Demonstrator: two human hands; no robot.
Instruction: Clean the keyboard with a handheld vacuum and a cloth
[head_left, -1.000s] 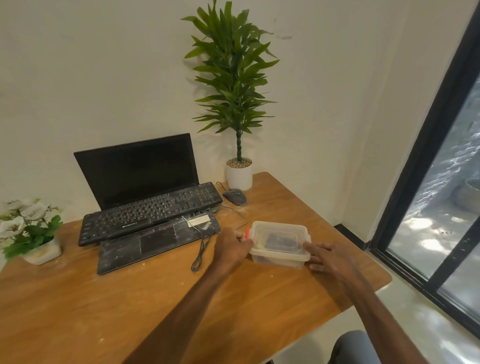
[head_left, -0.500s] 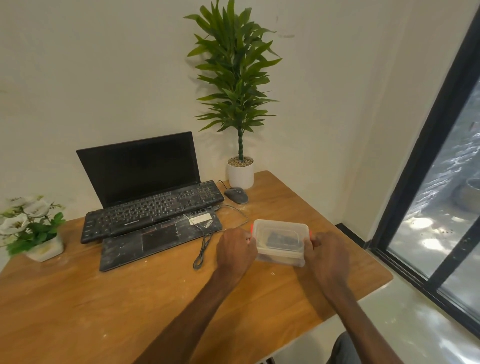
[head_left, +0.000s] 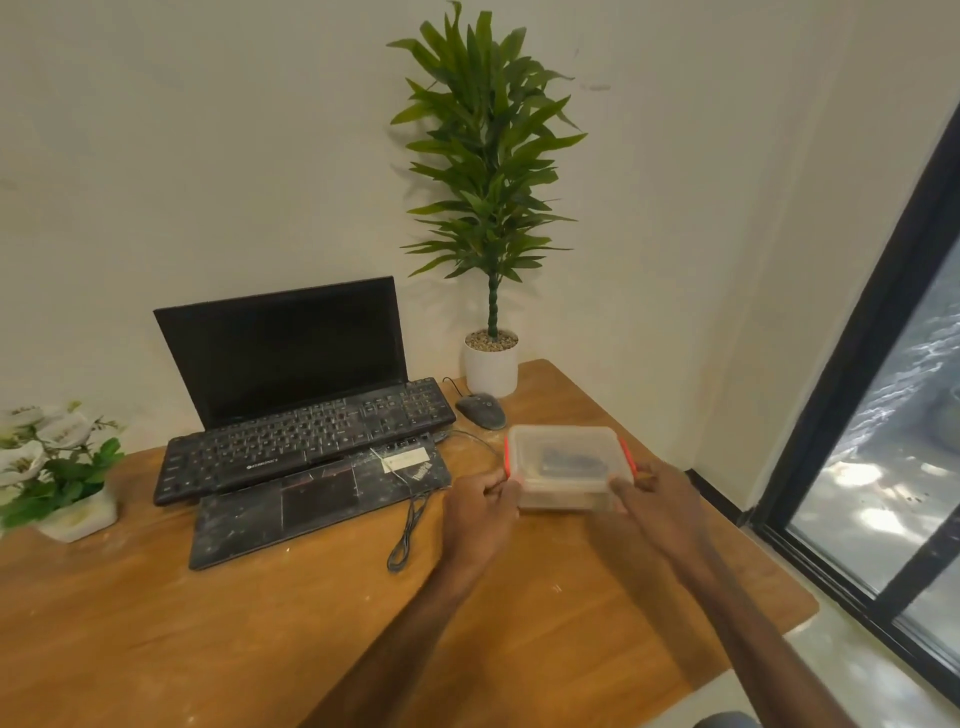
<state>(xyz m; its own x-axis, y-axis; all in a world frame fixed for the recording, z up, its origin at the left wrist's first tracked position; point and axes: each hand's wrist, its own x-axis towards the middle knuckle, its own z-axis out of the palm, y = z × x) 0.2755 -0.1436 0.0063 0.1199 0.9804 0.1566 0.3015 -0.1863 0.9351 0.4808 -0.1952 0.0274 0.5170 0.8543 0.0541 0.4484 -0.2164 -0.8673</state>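
A dusty black keyboard (head_left: 306, 441) lies across the base of an open black laptop (head_left: 283, 348) on the wooden desk (head_left: 260, 634). To its right is a clear plastic box (head_left: 566, 465) with orange side clips and a lid, a dark object dimly visible inside. My left hand (head_left: 480, 506) grips the box's left end and my right hand (head_left: 657, 501) grips its right end. No vacuum or cloth is plainly visible.
A grey mouse (head_left: 480, 410) and a tall potted plant (head_left: 491, 364) stand behind the box. A coiled black cable (head_left: 408, 535) lies left of my left hand. A white flower pot (head_left: 62, 483) is at the desk's left. A glass door (head_left: 883, 467) is at the right.
Both hands have closed onto the ends of the box; a second ago they were only touching its sides. The box appears slightly raised.
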